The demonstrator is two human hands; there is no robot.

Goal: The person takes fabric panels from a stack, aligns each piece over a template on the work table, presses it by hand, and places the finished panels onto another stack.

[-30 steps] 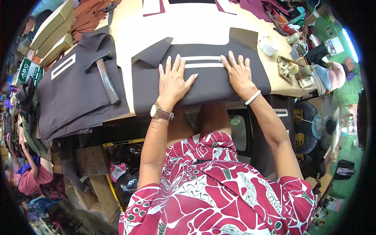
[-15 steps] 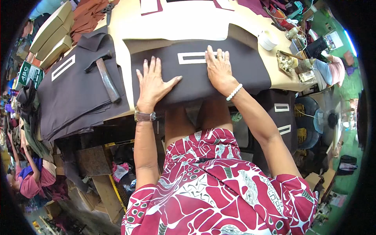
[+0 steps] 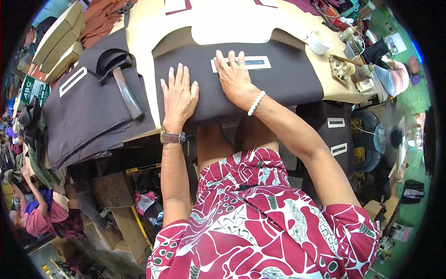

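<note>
A dark brown fabric panel [image 3: 278, 83] lies over the front of the table, its near edge hanging down toward my lap. On it sits a white rectangular frame strip [image 3: 260, 62] around a narrow dark slot. My left hand [image 3: 180, 95] rests flat on the panel's left part, fingers stretched out. Flat on the panel, my right hand [image 3: 234, 79] covers the left end of the white frame with its fingers. Neither hand grips anything. To the left, a hammer [image 3: 126, 93] lies on a stack of similar dark panels [image 3: 88, 116], whose top one bears another white frame [image 3: 73, 82].
A white tape roll [image 3: 318, 43] and a glue-crusted container [image 3: 341, 69] stand at the table's right. Cardboard boxes [image 3: 58, 35] are at the far left. Dark panels with white frames [image 3: 327, 135] hang at lower right. Another person [image 3: 44, 214] is at the left edge.
My right hand has slid left along the white frame, uncovering its right end. The left hand's fingers and thumb have drawn closer together, still on the panel.
</note>
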